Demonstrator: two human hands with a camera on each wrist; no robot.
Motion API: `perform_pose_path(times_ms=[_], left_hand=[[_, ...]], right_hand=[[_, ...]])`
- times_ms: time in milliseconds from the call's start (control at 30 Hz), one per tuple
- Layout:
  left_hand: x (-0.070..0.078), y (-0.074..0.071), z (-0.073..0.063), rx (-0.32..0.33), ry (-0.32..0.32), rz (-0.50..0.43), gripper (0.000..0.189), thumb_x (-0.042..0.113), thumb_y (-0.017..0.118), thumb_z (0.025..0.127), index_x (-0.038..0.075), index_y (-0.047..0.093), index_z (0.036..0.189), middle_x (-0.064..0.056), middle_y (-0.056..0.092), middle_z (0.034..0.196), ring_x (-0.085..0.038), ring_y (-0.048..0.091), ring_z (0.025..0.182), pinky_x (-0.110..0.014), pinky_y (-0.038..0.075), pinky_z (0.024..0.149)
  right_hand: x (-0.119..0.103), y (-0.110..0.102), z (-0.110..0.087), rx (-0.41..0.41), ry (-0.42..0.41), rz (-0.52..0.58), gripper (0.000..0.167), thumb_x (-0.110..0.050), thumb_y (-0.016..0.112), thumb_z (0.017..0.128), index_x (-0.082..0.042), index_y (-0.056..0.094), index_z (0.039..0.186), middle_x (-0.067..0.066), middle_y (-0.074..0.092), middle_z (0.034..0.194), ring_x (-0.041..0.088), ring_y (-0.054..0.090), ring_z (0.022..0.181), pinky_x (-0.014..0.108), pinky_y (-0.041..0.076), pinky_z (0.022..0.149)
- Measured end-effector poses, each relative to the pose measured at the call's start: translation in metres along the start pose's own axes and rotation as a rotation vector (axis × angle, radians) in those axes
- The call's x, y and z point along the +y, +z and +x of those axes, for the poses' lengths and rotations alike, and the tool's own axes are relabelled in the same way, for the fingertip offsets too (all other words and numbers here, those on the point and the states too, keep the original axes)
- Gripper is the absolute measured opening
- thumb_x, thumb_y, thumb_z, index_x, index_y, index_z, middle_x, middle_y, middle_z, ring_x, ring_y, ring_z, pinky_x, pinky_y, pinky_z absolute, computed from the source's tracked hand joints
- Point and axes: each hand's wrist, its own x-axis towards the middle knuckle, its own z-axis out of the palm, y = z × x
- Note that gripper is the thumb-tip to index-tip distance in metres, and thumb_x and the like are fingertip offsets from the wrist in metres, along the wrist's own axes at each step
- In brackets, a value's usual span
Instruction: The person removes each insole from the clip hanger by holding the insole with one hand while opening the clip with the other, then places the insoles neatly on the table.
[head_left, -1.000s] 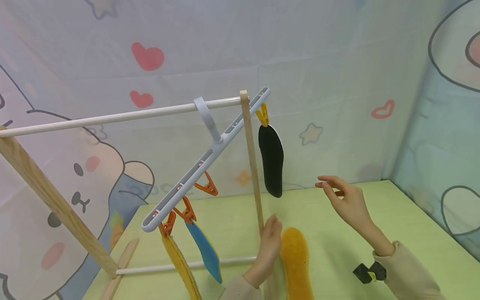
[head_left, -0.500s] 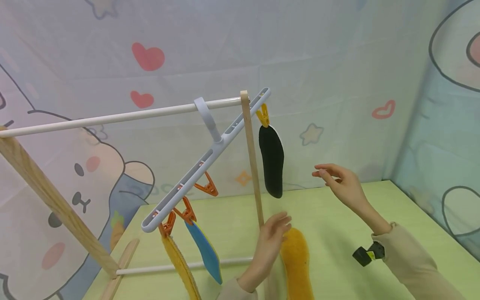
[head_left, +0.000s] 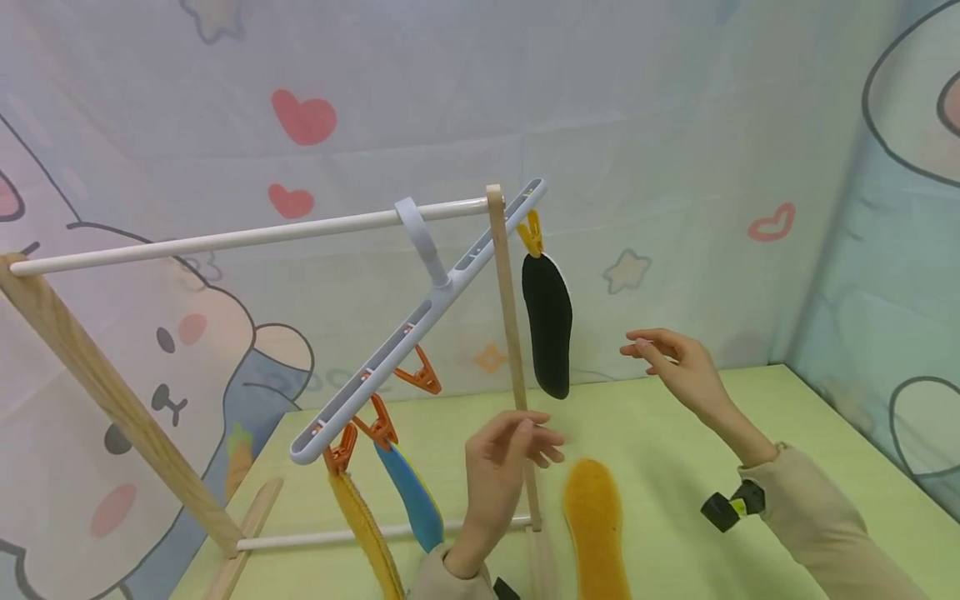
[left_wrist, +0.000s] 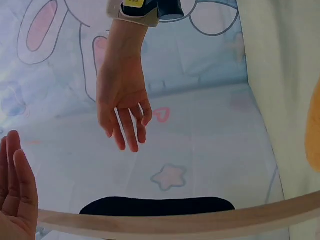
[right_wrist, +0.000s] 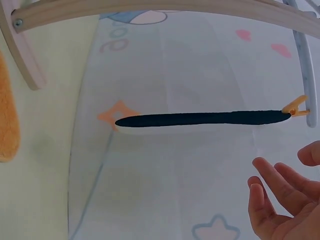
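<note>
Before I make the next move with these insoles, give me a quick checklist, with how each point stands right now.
1. Hanger hooked over the white rail: ok.
2. Black insole held by the yellow clip: ok.
3. Blue insole and fuzzy yellow insole each hanging from an orange clip: ok. How firmly they are gripped: cannot tell.
4. Spare clip free for another insole: ok, nothing hangs from it.
5. Left hand and right hand empty: ok.
6. Loose orange insole picked up: not ok, it lies on the green tabletop, untouched.
</note>
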Motion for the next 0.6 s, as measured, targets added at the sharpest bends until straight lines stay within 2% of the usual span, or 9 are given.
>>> perform_pose_path(times_ms=[133, 333, 533, 600], left_hand=[[0.000, -0.010, 0.006, 0.058, 0.068, 0.037, 0.019, -0.003, 0.040, 0.091, -0.015, 0.054, 0.083, -0.026, 0.056, 0.059, -0.015, 0.056, 0.046, -0.028, 0.047, 0.043], [-0.005, -0.018, 0.012, 0.157, 0.038, 0.044, 0.018, -0.003, 0.043, 0.089, -0.013, 0.055, 0.079, -0.019, 0.046, 0.052, -0.010, 0.047, 0.044, -0.022, 0.043, 0.043], [-0.014, -0.022, 0.016, 0.212, 0.058, 0.087, 0.017, -0.003, 0.043, 0.089, -0.011, 0.054, 0.077, -0.013, 0.037, 0.049, -0.013, 0.040, 0.042, -0.025, 0.038, 0.041], [-0.017, -0.022, 0.017, 0.242, 0.036, 0.100, 0.017, -0.002, 0.043, 0.089, -0.011, 0.054, 0.078, -0.013, 0.038, 0.050, -0.013, 0.040, 0.043, -0.024, 0.039, 0.042]], right_hand=[[0.000, 0.000, 0.004, -0.014, 0.018, 0.003, 0.033, -0.027, 0.045, 0.093, -0.005, 0.057, 0.115, 0.018, 0.065, 0.103, -0.010, 0.053, 0.080, 0.021, 0.051, 0.069], [0.003, 0.000, 0.010, -0.039, 0.048, 0.036, 0.035, -0.029, 0.045, 0.093, -0.004, 0.056, 0.116, 0.016, 0.065, 0.105, -0.008, 0.055, 0.080, 0.019, 0.050, 0.069], [0.008, 0.000, 0.015, -0.045, 0.058, 0.109, 0.037, -0.029, 0.046, 0.093, -0.002, 0.054, 0.116, -0.008, 0.068, 0.097, -0.009, 0.057, 0.082, 0.018, 0.049, 0.069], [0.010, 0.001, 0.017, -0.047, 0.068, 0.133, 0.038, -0.029, 0.046, 0.093, -0.001, 0.054, 0.117, -0.014, 0.067, 0.095, -0.009, 0.057, 0.082, 0.018, 0.049, 0.069]])
